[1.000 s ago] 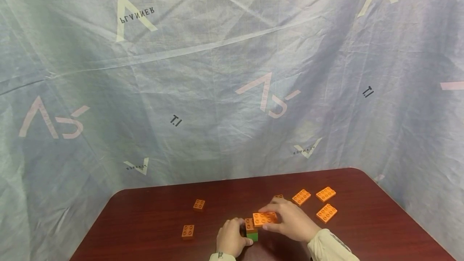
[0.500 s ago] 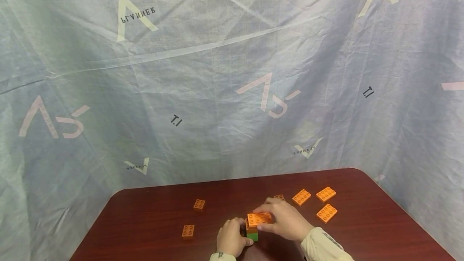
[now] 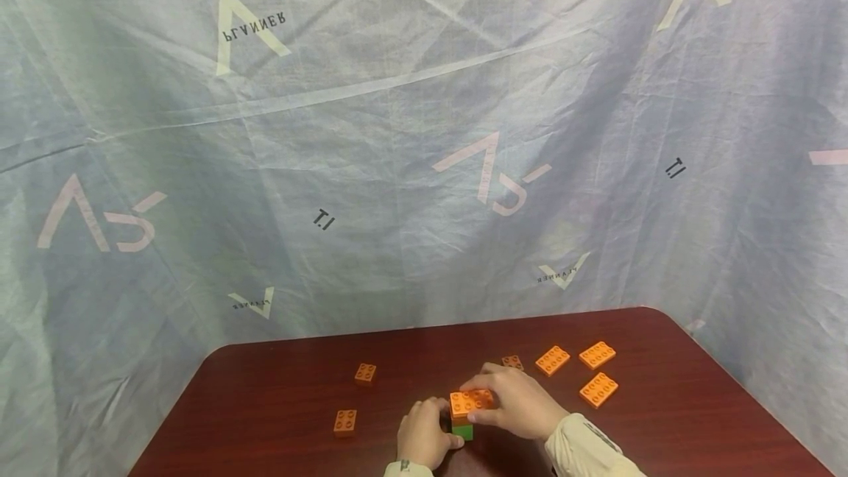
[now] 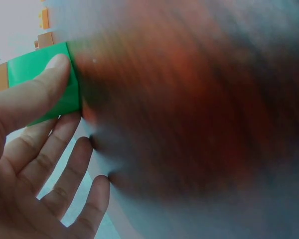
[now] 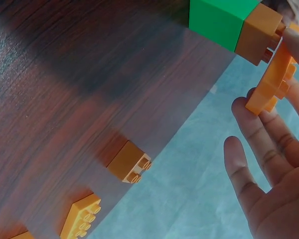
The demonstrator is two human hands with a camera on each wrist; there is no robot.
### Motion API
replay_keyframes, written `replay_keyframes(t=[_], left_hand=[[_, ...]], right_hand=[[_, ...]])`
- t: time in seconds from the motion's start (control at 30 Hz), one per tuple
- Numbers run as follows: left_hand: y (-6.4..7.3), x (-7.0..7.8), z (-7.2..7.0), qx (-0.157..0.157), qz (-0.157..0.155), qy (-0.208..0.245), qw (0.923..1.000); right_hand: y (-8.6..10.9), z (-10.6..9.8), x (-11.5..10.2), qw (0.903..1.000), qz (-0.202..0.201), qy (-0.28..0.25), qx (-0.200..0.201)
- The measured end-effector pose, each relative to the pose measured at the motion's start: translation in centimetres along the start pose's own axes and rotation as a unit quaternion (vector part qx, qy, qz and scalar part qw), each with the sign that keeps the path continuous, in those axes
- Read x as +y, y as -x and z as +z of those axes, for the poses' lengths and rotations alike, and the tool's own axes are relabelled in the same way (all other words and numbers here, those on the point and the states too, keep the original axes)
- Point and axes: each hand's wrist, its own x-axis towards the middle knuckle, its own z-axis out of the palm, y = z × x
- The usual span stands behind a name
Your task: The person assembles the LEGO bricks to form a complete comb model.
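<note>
1. Green plastic block [image 5: 222, 22] stands on the dark red table [image 3: 278, 403], pinched by the left hand [image 3: 422, 433].
2. Brown studded plastic block [image 5: 259, 35] sits atop it.
3. I see the right hand [image 3: 523, 401] pinching an orange eight-stud plastic plate [image 3: 467, 404], tilted over the brown studs.

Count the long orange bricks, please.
4: one brick in the right hand; on the table at right, a left brick, a far brick, a near brick. Others may be hidden.

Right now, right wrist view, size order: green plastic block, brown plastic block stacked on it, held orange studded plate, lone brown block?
1. Green block
2. Stacked brown block, orange plate: too close to rank
3. Lone brown block
</note>
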Motion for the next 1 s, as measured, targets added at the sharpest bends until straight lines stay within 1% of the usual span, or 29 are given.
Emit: replay_keyframes(t=[0.3, 0.4, 0.57, 0.67, 0.83, 1.0], left_hand=[[0.04, 0.06, -0.06, 0.004, 0.006, -0.001, 1.0], [0.03, 0.08, -0.04, 0.007, 0.004, -0.002, 1.0], [0.06, 0.16, 0.02, 0.012, -0.002, -0.003, 0.9999], [0.09, 0.17, 0.04, 0.016, -0.003, -0.005, 0.9999], [0.05, 0.12, 0.02, 0.014, -0.005, -0.004, 0.9999], [0.02, 0.12, -0.06, 0.011, -0.004, -0.006, 0.9999]], right_hand=[[-0.22, 0.02, -0.14, 1.0, -0.008, 0.004, -0.002], [-0.27, 0.02, -0.17, 0.9999, -0.015, 0.008, -0.001], [-0.38, 0.01, -0.26, 0.9996, -0.022, 0.015, -0.011], [-0.42, -0.04, -0.36, 0.9994, -0.022, 0.02, -0.014], [-0.49, -0.15, -0.51, 0.999, -0.021, 0.034, -0.018], [-0.64, -0.28, -0.66, 0.9989, -0.015, 0.036, -0.026]])
